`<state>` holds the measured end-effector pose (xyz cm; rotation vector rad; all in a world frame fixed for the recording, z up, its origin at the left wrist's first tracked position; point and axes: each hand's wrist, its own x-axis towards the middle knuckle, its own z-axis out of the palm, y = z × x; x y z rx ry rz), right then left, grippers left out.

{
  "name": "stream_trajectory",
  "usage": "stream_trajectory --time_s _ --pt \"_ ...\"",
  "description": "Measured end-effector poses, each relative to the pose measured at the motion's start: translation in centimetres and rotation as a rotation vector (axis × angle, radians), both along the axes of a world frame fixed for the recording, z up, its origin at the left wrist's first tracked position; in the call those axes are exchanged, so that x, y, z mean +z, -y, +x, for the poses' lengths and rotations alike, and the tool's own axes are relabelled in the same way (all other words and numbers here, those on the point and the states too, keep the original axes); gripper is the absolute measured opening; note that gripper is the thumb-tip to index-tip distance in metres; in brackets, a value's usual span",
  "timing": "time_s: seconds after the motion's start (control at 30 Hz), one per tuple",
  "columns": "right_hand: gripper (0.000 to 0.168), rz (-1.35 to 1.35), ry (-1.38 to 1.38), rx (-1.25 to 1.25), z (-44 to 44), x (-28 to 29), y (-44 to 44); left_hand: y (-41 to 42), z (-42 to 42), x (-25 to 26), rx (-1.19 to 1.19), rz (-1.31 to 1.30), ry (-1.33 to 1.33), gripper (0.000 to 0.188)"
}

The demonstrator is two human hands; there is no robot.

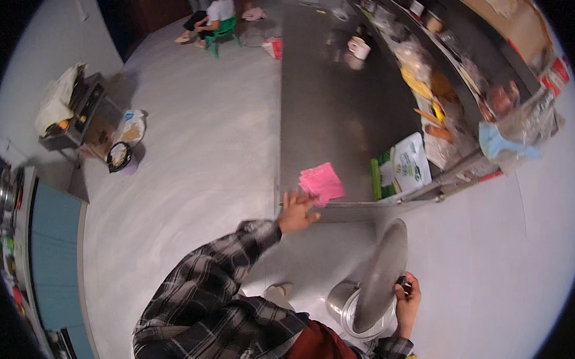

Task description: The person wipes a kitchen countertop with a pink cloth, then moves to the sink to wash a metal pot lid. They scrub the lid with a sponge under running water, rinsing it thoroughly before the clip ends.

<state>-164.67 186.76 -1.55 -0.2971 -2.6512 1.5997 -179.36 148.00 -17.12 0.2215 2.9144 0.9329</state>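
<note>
My left hand (299, 213) is stretched over the near edge of the dark tabletop (328, 114), fingers spread and holding nothing. Its fingertips are beside a pink cloth (323, 182); the blur hides whether they touch it. Low on the right, my right hand (409, 300) grips the dark knob of a round metal lid (383, 277). The lid is tipped up almost on its edge above a shiny metal pot (340, 298). It covers part of the pot's top, so the contents cannot be made out.
A white and green package (404, 168) lies on the table's right corner. Shelves (457, 68) with bags and utensils line its right side. A white mug (358, 49) stands farther back. Across the floor are a lined bin (120, 159) and a person (218, 12) on a green chair (223, 31).
</note>
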Motion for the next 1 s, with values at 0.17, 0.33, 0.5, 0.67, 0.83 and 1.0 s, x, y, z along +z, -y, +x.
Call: stream_trajectory --time_s 0.17,0.33,0.5,0.67,0.83,1.0 --pt "0.041 0.114 -0.043 0.240 -2.7 -1.2 12.1 7.3 15.0 0.4 0.138 1.174 0.537 0.061" --pt "0.040 0.356 -0.257 0.580 -2.6 -0.1 28.2 18.3 28.5 9.2 0.375 1.557 0.666 0.065" --pt "0.037 0.266 -0.358 0.885 2.2 1.1 48.5 32.9 40.2 8.4 0.410 1.809 0.256 0.056" --pt "0.037 0.242 -0.406 1.163 9.4 4.2 66.7 43.5 48.7 9.9 0.523 2.022 -0.112 0.047" --pt "0.039 0.264 -0.581 1.487 12.7 1.9 81.4 48.6 53.9 7.2 0.776 2.070 -0.481 0.037" --pt "0.044 0.258 -0.682 1.772 16.6 0.0 92.7 52.3 57.4 4.6 1.032 2.047 -0.748 0.027"
